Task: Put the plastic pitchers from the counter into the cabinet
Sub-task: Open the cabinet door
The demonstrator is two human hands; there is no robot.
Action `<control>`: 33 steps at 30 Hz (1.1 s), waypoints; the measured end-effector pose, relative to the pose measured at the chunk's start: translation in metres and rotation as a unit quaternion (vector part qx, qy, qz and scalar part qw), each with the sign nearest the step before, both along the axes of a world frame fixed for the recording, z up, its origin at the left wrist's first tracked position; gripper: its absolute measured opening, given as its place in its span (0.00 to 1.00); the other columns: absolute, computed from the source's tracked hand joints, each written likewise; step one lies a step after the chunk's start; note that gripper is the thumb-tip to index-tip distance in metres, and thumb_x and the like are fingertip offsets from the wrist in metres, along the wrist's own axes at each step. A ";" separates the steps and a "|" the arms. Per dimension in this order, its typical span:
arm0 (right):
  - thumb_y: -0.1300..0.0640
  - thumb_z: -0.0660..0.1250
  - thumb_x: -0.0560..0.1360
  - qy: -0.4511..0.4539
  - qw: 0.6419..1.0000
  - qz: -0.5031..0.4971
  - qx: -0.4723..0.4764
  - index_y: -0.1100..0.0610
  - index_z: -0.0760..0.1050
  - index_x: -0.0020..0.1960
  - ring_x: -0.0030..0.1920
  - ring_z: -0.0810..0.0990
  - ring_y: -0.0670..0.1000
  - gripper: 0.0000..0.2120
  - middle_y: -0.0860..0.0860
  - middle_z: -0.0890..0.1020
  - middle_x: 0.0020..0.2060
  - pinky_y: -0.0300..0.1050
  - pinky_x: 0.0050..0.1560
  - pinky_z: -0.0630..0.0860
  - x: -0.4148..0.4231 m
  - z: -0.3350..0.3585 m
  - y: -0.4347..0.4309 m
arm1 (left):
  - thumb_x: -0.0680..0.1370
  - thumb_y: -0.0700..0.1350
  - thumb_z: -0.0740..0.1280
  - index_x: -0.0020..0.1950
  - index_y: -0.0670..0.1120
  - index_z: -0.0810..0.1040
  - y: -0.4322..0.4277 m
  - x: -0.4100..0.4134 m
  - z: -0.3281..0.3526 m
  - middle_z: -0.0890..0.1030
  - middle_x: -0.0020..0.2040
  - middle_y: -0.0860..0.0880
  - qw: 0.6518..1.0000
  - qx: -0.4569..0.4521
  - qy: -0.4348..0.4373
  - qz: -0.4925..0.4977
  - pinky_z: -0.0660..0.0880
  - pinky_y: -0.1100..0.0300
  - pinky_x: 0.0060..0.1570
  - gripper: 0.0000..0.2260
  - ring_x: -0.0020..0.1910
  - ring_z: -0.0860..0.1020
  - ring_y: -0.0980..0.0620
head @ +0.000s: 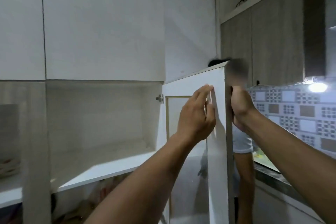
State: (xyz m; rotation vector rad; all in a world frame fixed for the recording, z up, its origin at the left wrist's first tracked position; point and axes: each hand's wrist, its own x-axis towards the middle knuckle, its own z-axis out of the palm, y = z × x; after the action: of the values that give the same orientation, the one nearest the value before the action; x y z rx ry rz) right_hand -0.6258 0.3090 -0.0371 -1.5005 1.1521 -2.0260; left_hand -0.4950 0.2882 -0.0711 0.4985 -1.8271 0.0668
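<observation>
Overhead, the cabinet (101, 118) stands open, its shelf (101, 169) bare, no pitchers in view. Its door (216, 96) swings outward. At the door's edge, the right hand (241, 107) is clenched; the left hand (197, 114) lies flat, fingers together, against its face.

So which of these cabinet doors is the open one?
The white glass-panelled door between both hands, swung out on its hinge; the white upper doors and wood-grain doors are closed.
</observation>
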 end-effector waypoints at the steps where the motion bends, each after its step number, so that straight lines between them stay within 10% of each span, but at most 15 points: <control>1: 0.46 0.49 0.82 -0.001 0.999 -0.040 0.003 0.62 0.80 0.53 0.50 0.84 0.62 0.26 0.60 0.85 0.45 0.57 0.51 0.81 -0.015 -0.003 -0.004 | 0.80 0.47 0.55 0.77 0.48 0.68 -0.007 -0.012 -0.006 0.70 0.77 0.49 0.999 0.018 -0.036 0.009 0.69 0.49 0.73 0.24 0.75 0.69 0.49; 11: 0.45 0.50 0.82 0.192 0.913 -0.358 -0.034 0.53 0.51 0.79 0.74 0.68 0.60 0.28 0.56 0.66 0.77 0.64 0.71 0.68 -0.123 -0.042 -0.045 | 0.82 0.53 0.58 0.82 0.58 0.49 -0.098 -0.100 -0.049 0.48 0.84 0.50 0.967 0.004 -0.247 0.062 0.64 0.46 0.73 0.30 0.80 0.58 0.43; 19: 0.52 0.55 0.82 0.311 0.786 -0.533 -0.016 0.59 0.42 0.81 0.80 0.54 0.62 0.34 0.59 0.51 0.81 0.62 0.76 0.61 -0.184 -0.085 -0.090 | 0.81 0.57 0.59 0.81 0.58 0.47 -0.159 -0.153 -0.061 0.42 0.84 0.48 0.945 -0.026 -0.317 0.075 0.58 0.40 0.77 0.32 0.81 0.48 0.39; 26: 0.49 0.51 0.82 0.396 0.711 -0.581 0.008 0.63 0.42 0.81 0.81 0.43 0.57 0.35 0.60 0.46 0.81 0.44 0.77 0.35 -0.202 -0.095 -0.098 | 0.79 0.58 0.61 0.81 0.62 0.44 -0.182 -0.168 -0.070 0.40 0.83 0.51 0.947 -0.046 -0.308 0.074 0.62 0.38 0.74 0.35 0.82 0.46 0.40; 33: 0.46 0.51 0.81 0.421 0.698 -0.577 0.048 0.61 0.41 0.81 0.81 0.47 0.60 0.36 0.59 0.46 0.82 0.62 0.78 0.51 -0.186 -0.094 -0.079 | 0.81 0.56 0.60 0.82 0.58 0.48 -0.152 -0.147 -0.061 0.44 0.84 0.49 0.934 0.022 -0.350 0.073 0.59 0.37 0.75 0.33 0.81 0.52 0.39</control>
State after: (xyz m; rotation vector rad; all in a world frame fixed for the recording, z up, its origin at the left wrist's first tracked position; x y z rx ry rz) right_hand -0.8120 0.2300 -0.1310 -1.9240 3.1524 -1.6292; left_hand -0.6422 0.1359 -0.1317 0.7020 -2.4873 0.3419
